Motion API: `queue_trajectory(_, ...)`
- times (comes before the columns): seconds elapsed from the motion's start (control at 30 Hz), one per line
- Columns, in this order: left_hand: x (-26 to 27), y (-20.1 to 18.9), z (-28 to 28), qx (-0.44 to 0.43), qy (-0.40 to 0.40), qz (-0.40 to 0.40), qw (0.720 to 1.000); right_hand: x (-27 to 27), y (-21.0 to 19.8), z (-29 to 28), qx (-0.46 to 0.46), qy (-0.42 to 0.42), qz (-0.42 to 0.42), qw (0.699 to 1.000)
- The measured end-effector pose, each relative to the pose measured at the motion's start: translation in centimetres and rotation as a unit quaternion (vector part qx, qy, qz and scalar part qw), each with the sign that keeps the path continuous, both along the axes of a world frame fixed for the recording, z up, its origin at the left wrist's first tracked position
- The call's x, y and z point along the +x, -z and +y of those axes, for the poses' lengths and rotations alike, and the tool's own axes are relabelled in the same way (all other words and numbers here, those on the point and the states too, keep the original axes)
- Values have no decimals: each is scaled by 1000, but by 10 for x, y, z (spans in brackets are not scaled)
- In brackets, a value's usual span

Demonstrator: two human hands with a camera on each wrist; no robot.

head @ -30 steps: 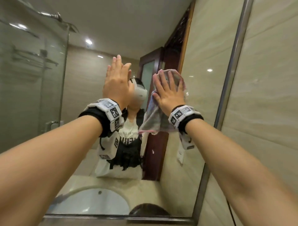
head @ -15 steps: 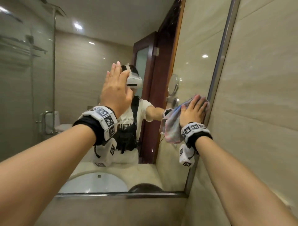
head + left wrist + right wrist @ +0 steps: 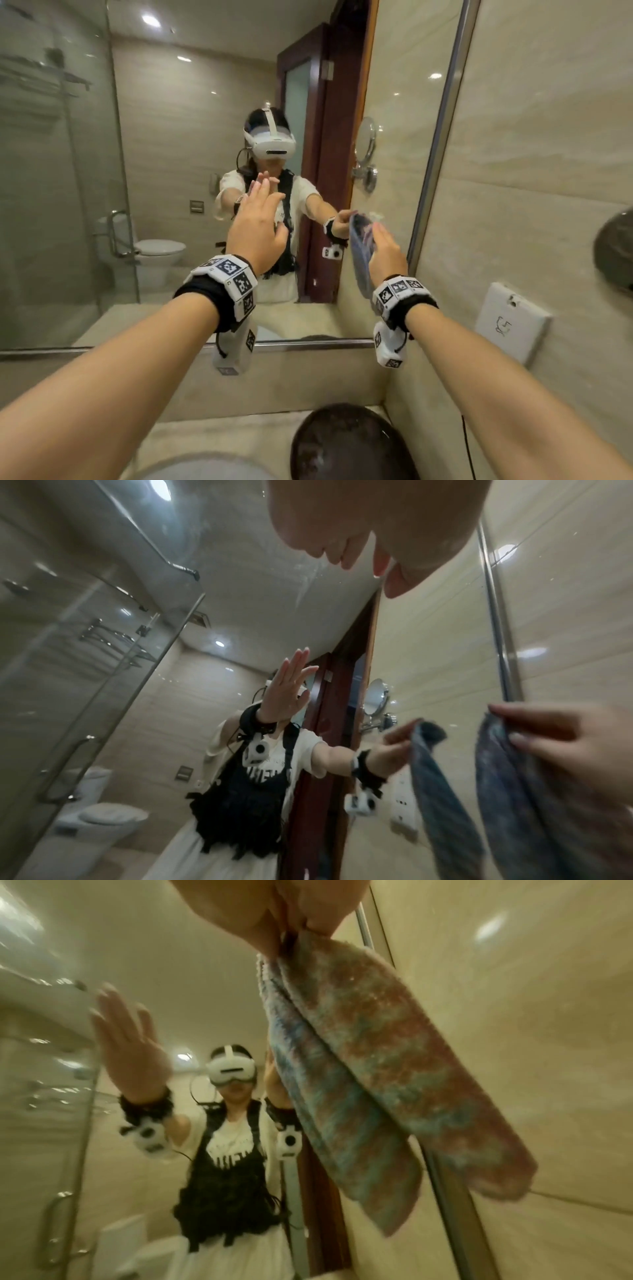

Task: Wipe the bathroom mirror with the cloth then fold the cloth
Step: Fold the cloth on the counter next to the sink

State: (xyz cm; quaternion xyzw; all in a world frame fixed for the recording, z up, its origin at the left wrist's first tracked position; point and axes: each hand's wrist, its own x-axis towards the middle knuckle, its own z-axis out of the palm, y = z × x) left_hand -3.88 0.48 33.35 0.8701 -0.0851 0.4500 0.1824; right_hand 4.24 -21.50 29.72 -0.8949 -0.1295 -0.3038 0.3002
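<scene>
While we hold both arms out toward the mirror point(image 3: 205, 137), our right hand point(image 3: 385, 251) pinches the cloth point(image 3: 360, 253) by its top edge, low by the mirror's right frame point(image 3: 442, 137). Cloth hangs down from the fingertips, left of the hand in the head view, folded over on itself in two layers; right wrist view shows it draping below the fingers point(image 3: 318, 912), blue-and-rust mottled point(image 3: 369, 1069). Whether it touches the glass, we cannot tell. Our left hand point(image 3: 258, 228) is raised flat, fingers straight and together, thumb out, palm toward the glass, holding nothing, well left of the cloth. Left wrist view shows the cloth point(image 3: 514, 791) at lower right under the right hand's fingers point(image 3: 541, 729). Below: beige worktop point(image 3: 222, 435), a dark round dish point(image 3: 346, 445), the rim of a basin point(image 3: 205, 467). White wall plate point(image 3: 510, 322) to the right.
</scene>
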Motion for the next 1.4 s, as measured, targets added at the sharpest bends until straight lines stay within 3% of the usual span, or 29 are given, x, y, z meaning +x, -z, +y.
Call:
queue_trajectory(0.17,-30,0,-9,-65,80,138,985,-41,-34,16,64,-37,-67,995)
queue_trajectory(0.3,-44,5,-4,-137,193,289,928,-82,-49,37,17,-68,-88,994)
queue_trajectory(0.6,-100,10,26,-262,310,332,851,-175,-72,82,-120,-63,-58,989)
queue_trajectory(0.73,-132,12,29,-220,358,351,837,-209,-75,89,-140,-10,-18,990)
queue_trajectory(0.83,-155,16,26,-200,377,361,829,-233,-70,90,-103,7,25,994)
queue_trajectory(0.97,-166,25,25,-176,368,366,836,-255,-63,81,-80,37,69,994)
queue_trajectory(1.03,-172,29,23,-154,330,415,834,-265,-63,74,-73,21,128,989)
queue_trajectory(1.13,-183,34,15,-117,310,494,804,-278,-62,59,-56,5,219,974)
queue_trajectory(1.3,-178,40,4,-333,367,395,774,-277,-61,36,-22,-21,264,964)
queue_trajectory(1.4,-169,38,-6,-400,358,355,765,-274,-58,22,-44,-17,256,965)
